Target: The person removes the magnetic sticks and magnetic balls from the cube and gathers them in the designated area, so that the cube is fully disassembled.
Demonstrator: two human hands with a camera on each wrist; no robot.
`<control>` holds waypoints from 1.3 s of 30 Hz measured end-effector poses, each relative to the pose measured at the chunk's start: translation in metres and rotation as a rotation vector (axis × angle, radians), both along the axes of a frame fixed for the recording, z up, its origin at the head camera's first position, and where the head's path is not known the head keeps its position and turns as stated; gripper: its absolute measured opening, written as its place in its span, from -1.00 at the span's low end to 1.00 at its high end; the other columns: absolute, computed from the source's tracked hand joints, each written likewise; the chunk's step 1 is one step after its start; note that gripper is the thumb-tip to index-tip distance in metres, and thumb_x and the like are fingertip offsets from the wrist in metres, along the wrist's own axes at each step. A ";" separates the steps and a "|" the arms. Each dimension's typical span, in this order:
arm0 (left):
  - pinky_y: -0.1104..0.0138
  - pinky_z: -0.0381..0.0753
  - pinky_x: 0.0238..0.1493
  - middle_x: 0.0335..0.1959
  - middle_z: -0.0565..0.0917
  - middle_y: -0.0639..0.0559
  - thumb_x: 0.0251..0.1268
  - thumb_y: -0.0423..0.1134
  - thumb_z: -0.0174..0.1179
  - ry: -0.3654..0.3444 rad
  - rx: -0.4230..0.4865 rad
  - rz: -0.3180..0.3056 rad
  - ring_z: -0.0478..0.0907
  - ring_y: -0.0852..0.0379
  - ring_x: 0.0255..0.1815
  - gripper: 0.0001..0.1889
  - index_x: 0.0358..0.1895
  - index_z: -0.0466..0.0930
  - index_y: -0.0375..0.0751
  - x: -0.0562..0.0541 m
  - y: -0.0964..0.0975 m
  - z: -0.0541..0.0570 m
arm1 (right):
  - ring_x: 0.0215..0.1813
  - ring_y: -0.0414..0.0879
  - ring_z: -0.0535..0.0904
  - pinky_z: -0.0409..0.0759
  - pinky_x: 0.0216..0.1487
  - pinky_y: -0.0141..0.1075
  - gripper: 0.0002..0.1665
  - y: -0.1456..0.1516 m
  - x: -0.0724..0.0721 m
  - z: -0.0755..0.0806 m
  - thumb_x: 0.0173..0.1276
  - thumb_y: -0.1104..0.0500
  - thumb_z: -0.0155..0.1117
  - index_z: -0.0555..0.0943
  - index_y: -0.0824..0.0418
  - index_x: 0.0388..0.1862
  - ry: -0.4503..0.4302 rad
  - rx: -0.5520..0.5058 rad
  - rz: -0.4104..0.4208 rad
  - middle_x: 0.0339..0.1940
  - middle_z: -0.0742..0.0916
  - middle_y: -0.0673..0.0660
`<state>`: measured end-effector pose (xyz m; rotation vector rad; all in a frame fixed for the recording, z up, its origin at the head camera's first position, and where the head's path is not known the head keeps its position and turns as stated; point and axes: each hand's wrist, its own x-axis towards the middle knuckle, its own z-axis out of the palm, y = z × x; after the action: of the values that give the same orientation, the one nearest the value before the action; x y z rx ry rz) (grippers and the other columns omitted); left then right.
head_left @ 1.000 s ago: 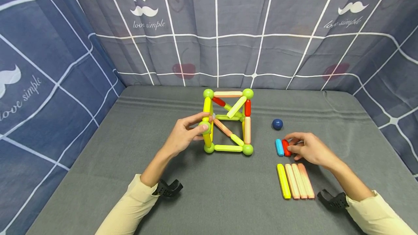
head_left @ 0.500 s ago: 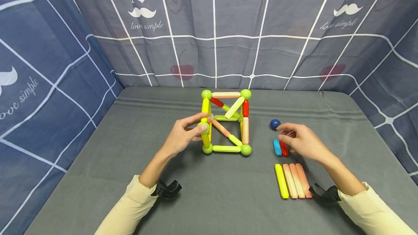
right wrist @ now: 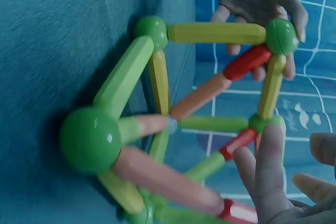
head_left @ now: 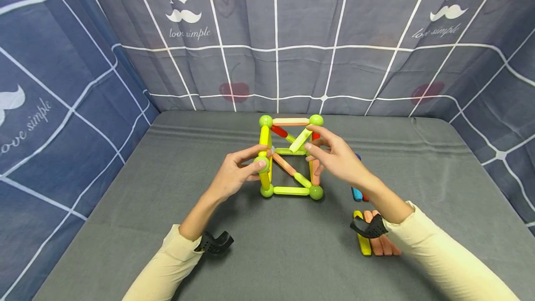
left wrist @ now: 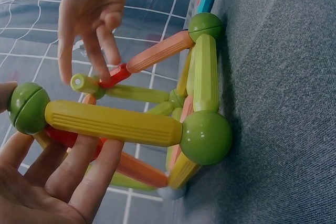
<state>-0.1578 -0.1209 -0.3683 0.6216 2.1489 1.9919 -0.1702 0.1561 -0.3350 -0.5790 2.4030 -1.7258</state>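
A cube-like frame of magnetic sticks and green balls (head_left: 316, 193) stands mid-table. At its near left corner my left hand (head_left: 231, 171) pinches a green ball (head_left: 262, 164) between thumb and fingers. A lime stick (head_left: 299, 141) slants inward from the upper right ball (head_left: 316, 120), its other end free. My right hand (head_left: 340, 157) is beside that corner, thumb and forefinger spread close around the lime stick. In the left wrist view its fingertips are right at the stick's free end (left wrist: 81, 82) and a red stick (left wrist: 114, 75). The right wrist view shows those fingers spread.
Right of the frame lie a blue ball (head_left: 358, 156), mostly hidden, and a short blue stick (head_left: 356, 194) beside a red one. Nearer me, a yellow stick (head_left: 364, 245) and several wood-coloured sticks (head_left: 382, 247) lie under my right forearm. A grid-patterned cloth (head_left: 301, 68) stands behind.
My right hand has left the short red stick, passed by the blue ball and moved left to the frame's right side. The left hand keeps its hold on the green ball.
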 end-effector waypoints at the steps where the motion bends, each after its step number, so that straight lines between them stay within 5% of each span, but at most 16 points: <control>1: 0.09 0.67 -0.11 0.22 0.55 -0.29 0.40 -0.30 0.23 0.000 0.000 -0.001 0.59 -0.12 0.12 -0.54 0.33 0.47 -0.28 0.000 0.000 0.000 | -0.11 0.16 0.68 0.69 -0.35 0.03 -0.37 -0.005 -0.002 0.000 0.53 0.14 0.15 0.25 0.11 0.52 -0.014 -0.002 0.004 0.05 0.60 0.35; 9: 0.05 0.67 -0.11 0.18 0.60 -0.16 0.40 -0.29 0.24 0.010 -0.007 0.002 0.60 -0.07 0.10 -0.53 0.33 0.47 -0.29 -0.001 -0.001 -0.002 | -0.17 0.08 0.64 0.70 -0.35 -0.03 -0.40 -0.022 -0.007 -0.008 0.48 0.18 0.22 0.34 0.27 0.43 -0.051 0.023 -0.042 -0.09 0.61 0.33; 20: 0.05 0.67 -0.11 0.21 0.55 -0.32 0.41 -0.30 0.21 0.030 -0.016 0.001 0.60 -0.08 0.10 -0.54 0.33 0.47 -0.30 -0.001 -0.002 -0.003 | -0.34 0.02 0.69 0.69 -0.28 -0.01 -0.45 -0.016 -0.005 -0.014 0.37 0.39 0.24 0.42 0.35 0.33 -0.040 -0.011 -0.073 -0.16 0.52 0.33; 26: 0.07 0.68 -0.12 0.18 0.59 -0.21 0.40 -0.29 0.22 0.031 -0.007 -0.004 0.58 -0.15 0.11 -0.54 0.32 0.48 -0.29 -0.001 -0.002 -0.005 | -0.35 0.20 0.66 0.67 -0.27 0.08 -0.45 -0.015 0.000 -0.019 0.33 0.46 0.23 0.42 0.38 0.30 -0.047 0.006 -0.057 -0.14 0.51 0.33; 39: 0.04 0.67 -0.11 0.17 0.61 -0.16 0.40 -0.28 0.23 0.023 -0.007 -0.001 0.61 -0.04 0.08 -0.52 0.33 0.46 -0.31 -0.001 -0.001 -0.004 | -0.46 0.35 0.62 0.65 -0.25 0.08 -0.07 -0.005 0.016 -0.014 0.28 0.47 0.28 0.16 0.05 0.55 -0.072 -0.075 -0.008 0.00 0.51 0.35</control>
<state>-0.1584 -0.1223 -0.3718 0.6482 2.1676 1.9848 -0.1539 0.1506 -0.3490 -0.5074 2.3041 -1.8146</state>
